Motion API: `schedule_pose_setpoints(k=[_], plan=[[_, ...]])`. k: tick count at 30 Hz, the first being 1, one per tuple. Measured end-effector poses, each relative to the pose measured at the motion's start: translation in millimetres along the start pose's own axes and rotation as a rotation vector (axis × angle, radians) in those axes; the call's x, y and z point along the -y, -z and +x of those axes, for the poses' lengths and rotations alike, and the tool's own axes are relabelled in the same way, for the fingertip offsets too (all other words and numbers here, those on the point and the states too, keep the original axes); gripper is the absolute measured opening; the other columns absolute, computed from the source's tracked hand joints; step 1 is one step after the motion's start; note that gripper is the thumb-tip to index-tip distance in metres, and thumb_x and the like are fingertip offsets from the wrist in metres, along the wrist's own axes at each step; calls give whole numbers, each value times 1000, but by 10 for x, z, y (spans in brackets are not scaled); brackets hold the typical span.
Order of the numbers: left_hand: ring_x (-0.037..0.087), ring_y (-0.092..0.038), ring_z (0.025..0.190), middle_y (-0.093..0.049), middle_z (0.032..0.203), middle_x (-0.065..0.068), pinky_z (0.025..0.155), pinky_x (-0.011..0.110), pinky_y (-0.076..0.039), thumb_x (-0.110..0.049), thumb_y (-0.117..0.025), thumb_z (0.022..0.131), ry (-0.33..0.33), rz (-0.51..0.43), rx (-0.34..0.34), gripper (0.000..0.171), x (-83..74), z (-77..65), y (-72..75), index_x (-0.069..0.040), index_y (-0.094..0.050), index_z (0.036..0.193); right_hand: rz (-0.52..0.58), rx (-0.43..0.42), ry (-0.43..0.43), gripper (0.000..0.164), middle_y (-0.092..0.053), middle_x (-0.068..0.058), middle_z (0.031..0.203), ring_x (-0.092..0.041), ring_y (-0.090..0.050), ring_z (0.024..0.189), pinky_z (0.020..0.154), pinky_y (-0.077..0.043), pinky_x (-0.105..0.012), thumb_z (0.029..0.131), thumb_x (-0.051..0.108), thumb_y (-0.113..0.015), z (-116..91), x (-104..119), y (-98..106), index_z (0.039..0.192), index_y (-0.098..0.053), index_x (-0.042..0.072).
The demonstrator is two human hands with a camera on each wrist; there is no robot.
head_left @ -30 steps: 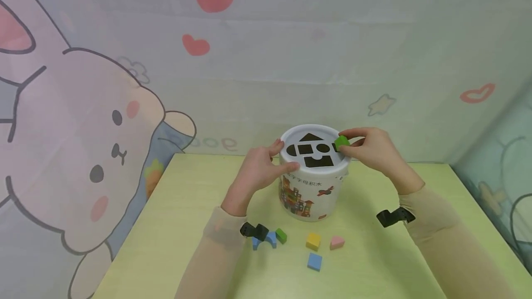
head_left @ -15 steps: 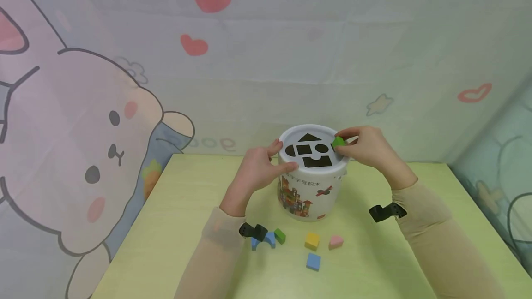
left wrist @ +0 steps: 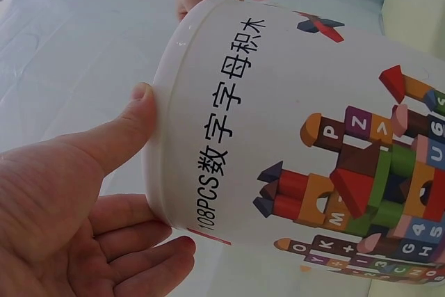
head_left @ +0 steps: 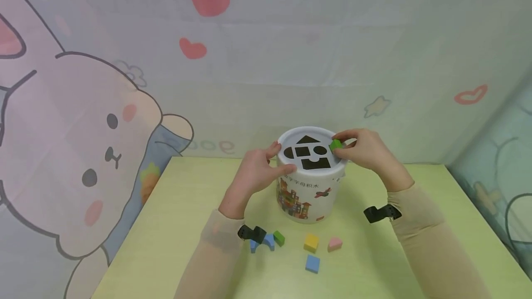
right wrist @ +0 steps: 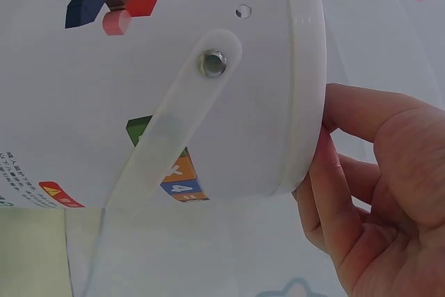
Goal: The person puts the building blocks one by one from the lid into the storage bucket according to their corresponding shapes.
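Observation:
A white bucket (head_left: 309, 202) printed with colourful blocks stands on the table. Its white lid (head_left: 322, 135) has several shaped holes: triangle, half circle, square, circle and a notched rectangle. My left hand (head_left: 258, 170) holds the bucket's left rim, thumb over the lid's near edge. At the lid's right side my right hand (head_left: 362, 149) pinches a green block (head_left: 335, 145) between thumb and fingers. The block covers the place where a hole showed earlier; how deep it sits cannot be seen. In the right wrist view the rim hides that block, and the fingertips (right wrist: 332, 106) meet the rim.
Before the bucket lie a blue arch (head_left: 268, 242), a green block (head_left: 279, 238), a yellow block (head_left: 311, 242), a pink triangular block (head_left: 335, 244) and a blue square block (head_left: 312, 264). The left wrist camera partly covers the arch. A patterned cloth (head_left: 270, 86) hangs behind the table.
My right hand has shifted slightly left with the green block, which now looks lower against the lid. The left hand keeps its place on the rim. The loose blocks lie as before.

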State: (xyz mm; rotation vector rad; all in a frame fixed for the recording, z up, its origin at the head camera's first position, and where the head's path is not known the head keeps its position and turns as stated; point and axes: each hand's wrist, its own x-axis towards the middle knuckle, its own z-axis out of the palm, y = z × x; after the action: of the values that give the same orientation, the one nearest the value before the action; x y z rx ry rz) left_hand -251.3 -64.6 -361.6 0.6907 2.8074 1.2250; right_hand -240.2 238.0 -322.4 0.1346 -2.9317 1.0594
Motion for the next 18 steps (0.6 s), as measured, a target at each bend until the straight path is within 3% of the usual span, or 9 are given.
schedule_pose_setpoints(k=[5, 18], plan=[[11, -29, 51, -45, 164, 2, 56, 29, -39, -51, -83, 93, 5, -10, 4, 83, -1, -10, 7, -10, -49, 158, 11, -1, -7, 48, -69, -21, 132, -35, -69, 114, 85, -58, -45, 97, 27, -76, -20, 2, -14, 140, -70, 7], [11, -30, 50, -46, 164, 1, 56, 29, -39, -51, -84, 92, 7, 0, -4, 84, 8, -43, -2, -11, -50, 158, 26, -19, 8, 47, -71, -17, 131, -33, -70, 113, 87, -58, -44, 97, 27, -74, -81, -21, -44, 139, -71, 8]])
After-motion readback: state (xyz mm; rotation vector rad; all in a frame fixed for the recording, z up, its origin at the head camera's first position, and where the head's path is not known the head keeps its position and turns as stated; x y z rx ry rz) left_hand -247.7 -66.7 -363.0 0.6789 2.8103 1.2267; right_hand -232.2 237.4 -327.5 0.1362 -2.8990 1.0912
